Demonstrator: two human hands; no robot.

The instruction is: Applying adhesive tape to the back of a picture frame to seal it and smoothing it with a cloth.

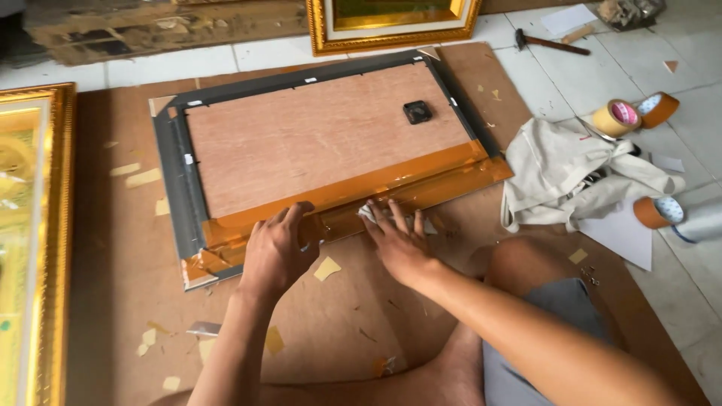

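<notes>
White tiled floor (677, 301), daylight. Brown board (113, 301) over it. Gold frames at left (45, 225) and top (391, 22). Tape rolls (635, 113), cloth (571, 173), hammer (549, 43) at right.

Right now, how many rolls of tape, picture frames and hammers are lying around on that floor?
Rolls of tape: 3, namely a yellowish roll, a brown roll beside it, and a brown roll lower right.
Picture frames: 3, namely the face-down frame being taped, a gold frame at left, and a gold frame at top.
Hammers: 1.
Total: 7
</notes>
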